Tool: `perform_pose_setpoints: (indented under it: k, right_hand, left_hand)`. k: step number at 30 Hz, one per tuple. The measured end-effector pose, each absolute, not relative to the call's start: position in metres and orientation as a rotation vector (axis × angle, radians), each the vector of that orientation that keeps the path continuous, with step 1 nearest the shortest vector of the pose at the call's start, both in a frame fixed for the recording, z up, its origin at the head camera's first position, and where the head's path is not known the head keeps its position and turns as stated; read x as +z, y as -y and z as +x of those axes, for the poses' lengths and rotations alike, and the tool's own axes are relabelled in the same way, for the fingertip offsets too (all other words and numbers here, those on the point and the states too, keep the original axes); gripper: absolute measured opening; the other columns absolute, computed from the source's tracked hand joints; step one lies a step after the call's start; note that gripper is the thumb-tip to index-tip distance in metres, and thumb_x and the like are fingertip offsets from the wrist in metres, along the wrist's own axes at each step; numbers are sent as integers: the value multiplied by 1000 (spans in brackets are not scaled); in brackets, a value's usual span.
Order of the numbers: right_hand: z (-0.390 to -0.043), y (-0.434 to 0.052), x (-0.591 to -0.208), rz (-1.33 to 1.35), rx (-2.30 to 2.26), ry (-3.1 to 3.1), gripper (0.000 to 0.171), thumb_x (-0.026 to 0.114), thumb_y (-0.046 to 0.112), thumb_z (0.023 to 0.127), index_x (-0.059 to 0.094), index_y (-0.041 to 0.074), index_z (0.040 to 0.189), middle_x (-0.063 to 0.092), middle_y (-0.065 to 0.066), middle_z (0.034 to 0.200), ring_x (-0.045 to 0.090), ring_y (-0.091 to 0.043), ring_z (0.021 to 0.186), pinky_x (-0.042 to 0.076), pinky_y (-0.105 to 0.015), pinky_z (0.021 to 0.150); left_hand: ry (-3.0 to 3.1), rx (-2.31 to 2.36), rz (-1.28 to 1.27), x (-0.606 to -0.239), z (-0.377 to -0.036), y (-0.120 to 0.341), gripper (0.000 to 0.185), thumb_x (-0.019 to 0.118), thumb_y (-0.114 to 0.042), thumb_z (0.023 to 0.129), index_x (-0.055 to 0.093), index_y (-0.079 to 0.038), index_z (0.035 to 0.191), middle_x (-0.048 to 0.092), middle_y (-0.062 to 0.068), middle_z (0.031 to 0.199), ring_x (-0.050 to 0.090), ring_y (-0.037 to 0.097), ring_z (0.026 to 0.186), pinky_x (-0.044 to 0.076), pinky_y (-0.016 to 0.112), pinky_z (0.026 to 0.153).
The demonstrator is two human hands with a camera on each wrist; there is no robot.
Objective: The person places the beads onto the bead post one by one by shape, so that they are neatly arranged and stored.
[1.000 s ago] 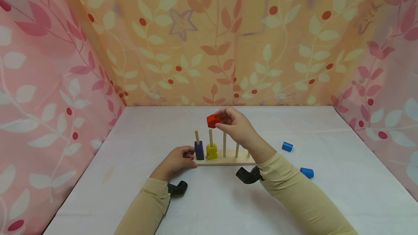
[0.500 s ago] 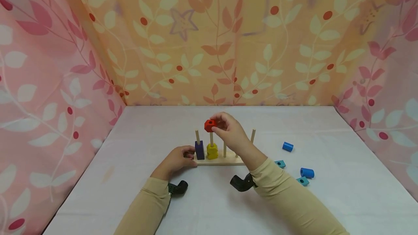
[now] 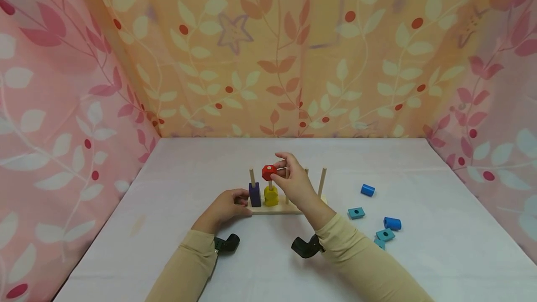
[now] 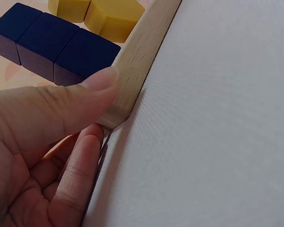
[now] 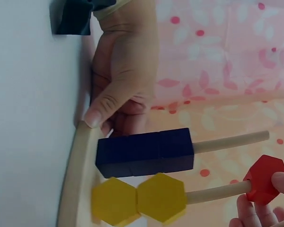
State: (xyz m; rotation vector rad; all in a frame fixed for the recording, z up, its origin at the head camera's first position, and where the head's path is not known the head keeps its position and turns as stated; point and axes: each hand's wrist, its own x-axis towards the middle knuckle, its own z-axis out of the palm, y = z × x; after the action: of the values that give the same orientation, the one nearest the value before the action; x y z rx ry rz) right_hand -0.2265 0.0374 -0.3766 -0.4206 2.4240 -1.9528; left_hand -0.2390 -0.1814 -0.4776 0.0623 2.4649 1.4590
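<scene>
A wooden base (image 3: 278, 209) with several upright pegs stands mid-table. My left hand (image 3: 242, 200) grips its left end, thumb on the top corner (image 4: 114, 90) and fingers beneath. Navy square blocks (image 3: 254, 195) sit stacked on the first peg and yellow hexagon blocks (image 3: 271, 195) on the second. My right hand (image 3: 280, 171) pinches a red hexagon block (image 3: 268, 172), which sits on the tip of the second peg, well above the yellow ones. In the right wrist view the red block (image 5: 264, 178) is threaded on the peg end, fingertips (image 5: 283, 182) beside it.
To the right of the base lie two blue cylinders (image 3: 368, 190) (image 3: 392, 223) and teal blocks (image 3: 356, 213) (image 3: 384, 235) on the white table. Patterned fabric walls enclose the table at the left, back and right.
My right hand has come down and to the left with the red block, from above the pegs onto the tip of the second peg. The left hand has stayed on the base.
</scene>
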Motion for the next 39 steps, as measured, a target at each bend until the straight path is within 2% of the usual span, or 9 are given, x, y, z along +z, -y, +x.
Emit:
perform_pose_setpoints:
  k: [2, 5, 12, 17, 22, 29, 39]
  right_hand:
    - [-226, -37, -381, -384, -1967, -2428, 54, 63, 1, 84, 41, 12, 131, 57, -9, 106, 57, -20, 91, 47, -33, 84]
    - [-225, -36, -387, -319, -1975, -2435, 51, 65, 5, 83, 43, 11, 129, 59, -7, 103, 58, -20, 91, 46, -34, 85]
    - [-224, -35, -408, -246, -1954, -2486, 31, 67, 7, 82, 55, 5, 110, 60, -8, 100, 57, -19, 90, 46, -31, 85]
    - [-225, -35, -418, -194, -1936, -2495, 23, 68, 8, 81, 59, 6, 102, 62, -7, 97, 56, -19, 89, 45, -34, 84]
    - [-225, -34, -421, -185, -1959, -2463, 23, 68, 7, 81, 59, 7, 102, 63, -6, 99, 56, -21, 96, 41, -39, 92]
    - [-224, -35, -423, -185, -1909, -2481, 23, 68, 9, 81, 59, 8, 102, 63, -5, 98, 57, -23, 98, 39, -42, 92]
    - [-224, -39, -423, -246, -1903, -2465, 34, 66, 10, 83, 56, 7, 115, 62, -7, 109, 55, -25, 107, 36, -45, 96]
  left_hand:
    - [-2469, 1457, 71, -478, -239, 182, 49, 81, -14, 65, 62, -18, 111, 61, 1, 95, 52, 19, 91, 40, 37, 85]
    - [-2476, 1449, 77, -479, -239, 182, 49, 81, -16, 66, 62, -18, 111, 61, 1, 96, 52, 19, 91, 40, 36, 84]
    - [-2491, 1439, 75, -478, -238, 181, 48, 81, -15, 66, 62, -17, 110, 60, 1, 93, 52, 18, 88, 41, 35, 83]
    - [-2498, 1446, 81, -479, -239, 182, 48, 81, -15, 66, 63, -17, 110, 60, 1, 92, 52, 18, 88, 41, 34, 82]
    - [-2497, 1448, 85, -480, -239, 182, 48, 81, -15, 66, 62, -17, 110, 60, 1, 93, 52, 18, 88, 41, 34, 82]
    - [-2498, 1450, 91, -479, -239, 182, 49, 81, -14, 66, 62, -16, 110, 60, 2, 92, 52, 18, 88, 41, 35, 82]
    - [-2489, 1448, 83, -480, -239, 181, 49, 81, -15, 66, 62, -19, 111, 61, 1, 94, 52, 18, 90, 41, 35, 83]
